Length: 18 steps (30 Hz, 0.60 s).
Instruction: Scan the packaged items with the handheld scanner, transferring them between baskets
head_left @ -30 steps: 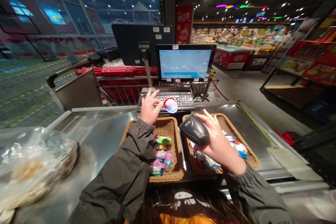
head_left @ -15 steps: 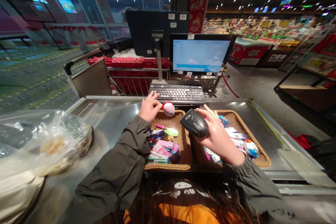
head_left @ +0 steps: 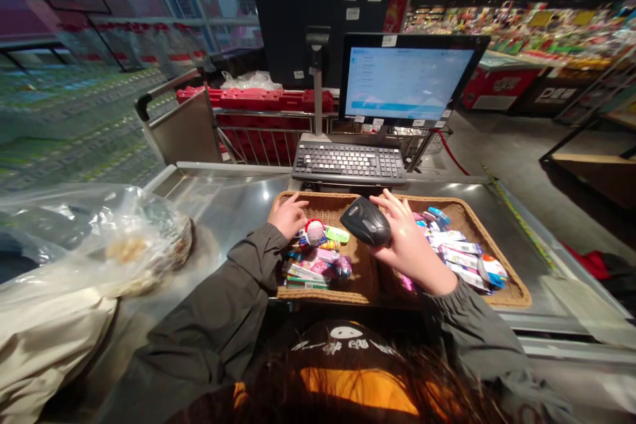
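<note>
My right hand (head_left: 405,238) is closed round a black handheld barcode scanner (head_left: 366,221), its head pointing left between two wicker baskets. My left hand (head_left: 289,215) is over the back left of the left basket (head_left: 365,281), thumb and fingers bent at a small round red-and-white item (head_left: 315,232). That item is at the fingertips, just over the other goods; its exact kind is unclear. Small colourful packets (head_left: 318,265) and a light-green piece (head_left: 336,234) lie in this basket. Under and beyond my right hand, the right basket (head_left: 519,291) holds several white-and-purple packets (head_left: 460,255).
A keyboard (head_left: 348,162) and a lit monitor (head_left: 405,83) stand behind the baskets, with a second screen (head_left: 293,33) turned away. Clear plastic bags (head_left: 124,225) and beige cloth (head_left: 54,338) lie on the metal counter (head_left: 218,195) at left. Shopping carts (head_left: 253,136) stand beyond.
My left hand has lowered the round item from in front of the keyboard into the left basket area. My right hand still holds the scanner. The view has tilted down and shifted left.
</note>
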Available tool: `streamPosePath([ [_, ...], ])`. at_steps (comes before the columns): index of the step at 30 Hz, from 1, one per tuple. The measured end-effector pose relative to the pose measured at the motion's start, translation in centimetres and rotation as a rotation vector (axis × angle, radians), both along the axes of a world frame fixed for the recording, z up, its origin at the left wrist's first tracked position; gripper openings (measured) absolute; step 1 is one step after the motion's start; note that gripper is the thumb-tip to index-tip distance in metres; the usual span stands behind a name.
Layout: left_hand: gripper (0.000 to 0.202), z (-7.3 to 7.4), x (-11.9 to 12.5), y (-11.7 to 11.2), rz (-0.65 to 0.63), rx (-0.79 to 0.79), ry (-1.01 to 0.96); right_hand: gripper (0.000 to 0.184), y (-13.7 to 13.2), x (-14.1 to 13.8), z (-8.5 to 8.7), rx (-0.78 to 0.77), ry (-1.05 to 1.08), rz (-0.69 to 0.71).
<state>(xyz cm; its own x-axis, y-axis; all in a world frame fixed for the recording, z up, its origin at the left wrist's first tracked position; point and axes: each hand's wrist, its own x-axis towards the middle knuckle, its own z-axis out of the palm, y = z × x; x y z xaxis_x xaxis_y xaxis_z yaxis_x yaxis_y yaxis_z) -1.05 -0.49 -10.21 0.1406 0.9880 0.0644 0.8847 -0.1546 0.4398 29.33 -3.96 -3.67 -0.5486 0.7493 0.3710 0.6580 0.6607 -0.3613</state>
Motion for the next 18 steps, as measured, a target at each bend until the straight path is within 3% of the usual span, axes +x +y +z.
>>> streamPosePath([
  [5,0.017,-2.5,-1.5,-0.1,-0.01,-0.025,0.177,0.047,-0.2,-1.0,-0.4,-0.042,-0.023,0.017],
  [11,0.015,-5.3,-2.8,-0.1,-0.052,-0.045,0.233,0.046,-0.4,-1.6,-0.6,-0.063,-0.015,0.026],
  [15,0.012,-6.1,-3.2,-0.7,-0.105,-0.026,0.271,0.046,-0.5,-1.7,-0.5,-0.079,-0.008,0.012],
  [18,0.009,-5.6,-3.0,-0.5,-0.14,-0.009,0.312,0.045,-0.7,-1.5,-0.5,-0.09,-0.001,-0.012],
])
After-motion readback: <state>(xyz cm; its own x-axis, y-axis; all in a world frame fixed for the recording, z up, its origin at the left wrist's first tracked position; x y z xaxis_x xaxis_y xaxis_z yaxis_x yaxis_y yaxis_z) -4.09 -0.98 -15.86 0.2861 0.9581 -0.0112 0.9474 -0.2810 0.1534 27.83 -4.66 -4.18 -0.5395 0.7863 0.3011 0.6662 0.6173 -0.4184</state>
